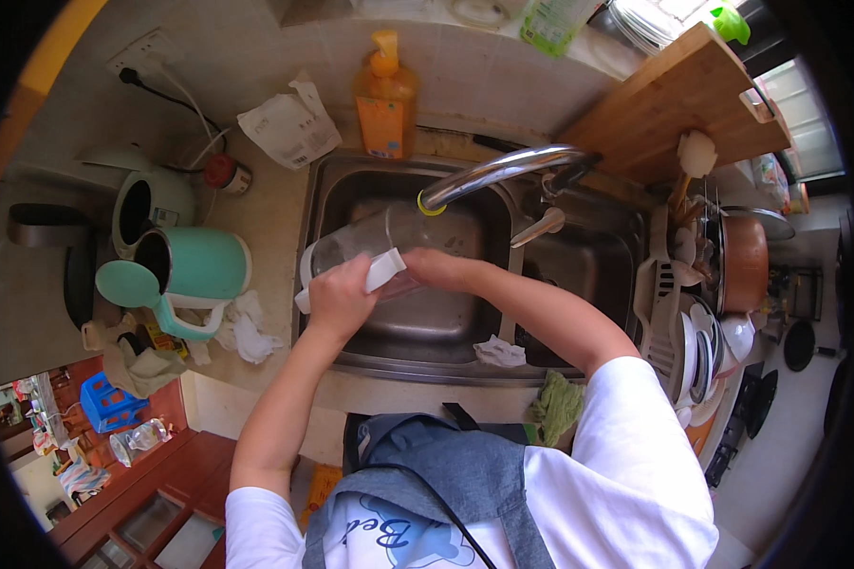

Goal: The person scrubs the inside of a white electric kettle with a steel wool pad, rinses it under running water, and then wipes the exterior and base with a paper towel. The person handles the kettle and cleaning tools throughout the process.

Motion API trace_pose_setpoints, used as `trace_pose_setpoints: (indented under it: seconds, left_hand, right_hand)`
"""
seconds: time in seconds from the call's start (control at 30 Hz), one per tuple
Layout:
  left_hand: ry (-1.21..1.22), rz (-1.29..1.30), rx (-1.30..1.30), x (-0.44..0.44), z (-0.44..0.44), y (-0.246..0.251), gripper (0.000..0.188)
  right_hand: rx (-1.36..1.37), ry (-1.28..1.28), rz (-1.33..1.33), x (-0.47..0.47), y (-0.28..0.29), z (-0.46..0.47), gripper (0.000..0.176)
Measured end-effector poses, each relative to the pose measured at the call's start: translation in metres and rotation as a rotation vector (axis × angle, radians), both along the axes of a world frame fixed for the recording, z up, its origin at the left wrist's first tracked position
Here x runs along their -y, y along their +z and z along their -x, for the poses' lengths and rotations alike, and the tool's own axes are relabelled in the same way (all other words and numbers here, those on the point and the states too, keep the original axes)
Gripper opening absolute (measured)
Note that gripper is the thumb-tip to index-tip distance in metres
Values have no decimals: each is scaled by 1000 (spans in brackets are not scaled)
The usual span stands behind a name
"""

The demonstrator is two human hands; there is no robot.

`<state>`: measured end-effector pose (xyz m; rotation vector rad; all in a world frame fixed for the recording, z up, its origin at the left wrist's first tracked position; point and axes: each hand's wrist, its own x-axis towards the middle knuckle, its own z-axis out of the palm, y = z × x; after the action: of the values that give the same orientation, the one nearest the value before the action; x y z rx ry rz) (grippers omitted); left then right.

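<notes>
My left hand [338, 299] is closed around the white handle [386, 269] of a clear plastic pitcher [349, 245]. The pitcher lies tipped on its side over the left basin [427, 320] of a steel double sink, its white rim toward the left edge. My right hand [434, 269] is against or just beside the pitcher's other end; its fingers are mostly hidden, so its grip is unclear. Above the pitcher curves a chrome faucet [505, 174] with a yellow ring at its spout. Whether water runs is hard to make out.
Left on the counter stands a mint-green electric kettle [206, 259], lid raised. An orange pump bottle [386, 99] is behind the sink. A crumpled white cloth [499, 351] lies on the front rim, near a green rag [559, 405]. At right, a dish rack [662, 320] holds plates.
</notes>
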<state>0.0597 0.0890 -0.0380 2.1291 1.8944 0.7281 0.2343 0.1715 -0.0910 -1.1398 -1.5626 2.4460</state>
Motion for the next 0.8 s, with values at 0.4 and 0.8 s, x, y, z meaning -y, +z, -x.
trace_pose_setpoints:
  seconds: [0.4,0.8]
  left_hand:
    - [-131,376,-349,-24,-56,69,13]
    - [-168,505,-564,-25,-84,78,9]
  right_hand:
    - [-173,-452,-114,27,-150,28,33]
    - [-314,-618,394,65,-89,34,22]
